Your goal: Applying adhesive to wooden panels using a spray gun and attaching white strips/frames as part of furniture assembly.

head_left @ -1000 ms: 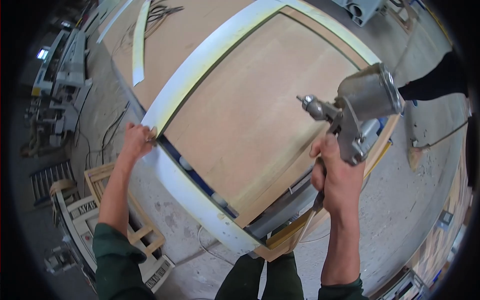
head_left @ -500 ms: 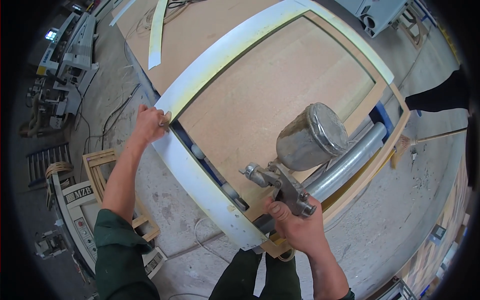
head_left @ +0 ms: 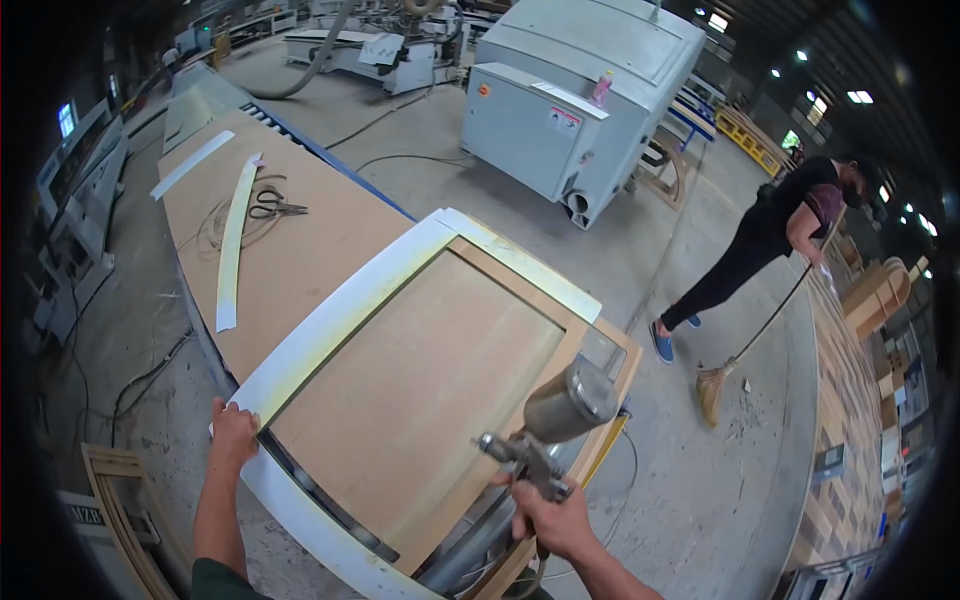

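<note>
My right hand (head_left: 555,522) is wrapped around the handle of a metal spray gun (head_left: 540,468). Its dented grey cup (head_left: 572,402) sits on top, and the gun is over the right part of a large wooden frame (head_left: 512,283). White, yellow-tinged strips (head_left: 345,322) run along the frame's left, near and far sides. At the frame's left corner my left hand (head_left: 235,437) is closed on the edge, its fingertips partly hidden. Through the frame's opening a plain wooden board (head_left: 430,390) shows. Below the gun, a grey metal roller (head_left: 470,550) is partly covered.
A brown board-topped table (head_left: 290,250) bears scissors (head_left: 277,207), string and loose white strips (head_left: 233,255). Beyond stands a big grey machine (head_left: 545,125). To the right, a person (head_left: 765,235) holds a broom (head_left: 712,392). Wooden frames (head_left: 130,500) lean at the lower left.
The view has swung up, bringing the hall, the grey machine and the person with the broom into sight. Both hands keep their grip, lower in the picture now.
</note>
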`<action>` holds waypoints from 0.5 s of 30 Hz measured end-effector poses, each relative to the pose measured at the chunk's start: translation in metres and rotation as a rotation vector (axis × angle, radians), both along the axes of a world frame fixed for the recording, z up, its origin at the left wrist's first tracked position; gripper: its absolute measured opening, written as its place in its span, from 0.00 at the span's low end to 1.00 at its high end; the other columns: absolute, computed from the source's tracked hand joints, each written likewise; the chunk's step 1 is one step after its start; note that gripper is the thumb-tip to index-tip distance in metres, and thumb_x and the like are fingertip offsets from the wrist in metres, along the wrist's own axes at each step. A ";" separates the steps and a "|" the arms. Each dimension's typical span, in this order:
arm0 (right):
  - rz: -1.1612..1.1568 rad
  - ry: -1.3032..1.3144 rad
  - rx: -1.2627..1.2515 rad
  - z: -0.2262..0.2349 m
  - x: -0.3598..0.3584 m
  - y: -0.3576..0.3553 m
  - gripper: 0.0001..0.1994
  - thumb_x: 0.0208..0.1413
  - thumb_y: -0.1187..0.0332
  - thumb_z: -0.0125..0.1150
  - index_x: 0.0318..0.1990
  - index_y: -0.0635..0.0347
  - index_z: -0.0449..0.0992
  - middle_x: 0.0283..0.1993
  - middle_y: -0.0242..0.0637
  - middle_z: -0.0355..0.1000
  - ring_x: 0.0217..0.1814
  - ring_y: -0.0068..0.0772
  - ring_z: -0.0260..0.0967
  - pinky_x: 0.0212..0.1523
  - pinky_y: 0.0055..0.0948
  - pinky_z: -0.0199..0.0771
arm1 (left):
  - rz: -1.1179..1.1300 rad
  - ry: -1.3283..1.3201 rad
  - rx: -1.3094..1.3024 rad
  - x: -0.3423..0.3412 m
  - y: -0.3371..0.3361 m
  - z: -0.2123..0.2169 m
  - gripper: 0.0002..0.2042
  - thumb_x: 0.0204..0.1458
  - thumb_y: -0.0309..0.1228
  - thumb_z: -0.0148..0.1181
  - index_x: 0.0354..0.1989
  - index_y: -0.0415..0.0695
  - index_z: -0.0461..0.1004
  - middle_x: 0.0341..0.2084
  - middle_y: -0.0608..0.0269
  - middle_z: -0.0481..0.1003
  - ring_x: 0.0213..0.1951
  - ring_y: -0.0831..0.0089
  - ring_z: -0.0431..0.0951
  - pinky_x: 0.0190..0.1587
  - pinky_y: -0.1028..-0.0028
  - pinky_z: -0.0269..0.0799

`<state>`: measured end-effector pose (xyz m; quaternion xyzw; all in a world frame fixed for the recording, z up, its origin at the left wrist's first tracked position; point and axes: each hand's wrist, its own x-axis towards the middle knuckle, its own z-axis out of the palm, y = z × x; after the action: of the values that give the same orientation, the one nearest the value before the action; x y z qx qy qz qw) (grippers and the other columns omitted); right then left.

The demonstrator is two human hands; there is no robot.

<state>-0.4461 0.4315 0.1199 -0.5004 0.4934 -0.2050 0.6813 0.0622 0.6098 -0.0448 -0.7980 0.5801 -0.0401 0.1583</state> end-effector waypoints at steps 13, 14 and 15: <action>0.216 0.000 0.184 -0.019 -0.051 -0.015 0.16 0.69 0.57 0.59 0.51 0.59 0.82 0.19 0.27 0.71 0.20 0.15 0.64 0.24 0.20 0.63 | 0.085 0.065 -0.198 -0.020 -0.001 -0.010 0.18 0.28 0.20 0.65 0.33 0.49 0.76 0.31 0.62 0.74 0.42 0.59 0.75 0.60 0.50 0.58; 0.229 0.045 0.211 -0.019 -0.054 -0.017 0.15 0.69 0.57 0.59 0.51 0.57 0.82 0.19 0.27 0.70 0.20 0.15 0.64 0.24 0.20 0.62 | 0.080 0.060 -0.232 -0.009 0.010 -0.025 0.18 0.28 0.20 0.65 0.33 0.48 0.74 0.30 0.60 0.74 0.42 0.57 0.76 0.61 0.47 0.59; 0.228 0.092 0.230 -0.019 -0.056 -0.018 0.14 0.69 0.57 0.60 0.51 0.55 0.81 0.19 0.26 0.69 0.19 0.15 0.64 0.23 0.21 0.62 | 0.063 0.060 -0.275 0.001 0.015 -0.044 0.19 0.28 0.20 0.65 0.34 0.48 0.73 0.30 0.59 0.73 0.41 0.54 0.76 0.61 0.44 0.59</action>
<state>-0.5023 0.4131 0.1013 -0.4808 0.4842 -0.0453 0.7296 0.0633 0.6249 -0.0891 -0.8309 0.5482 -0.0902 0.0313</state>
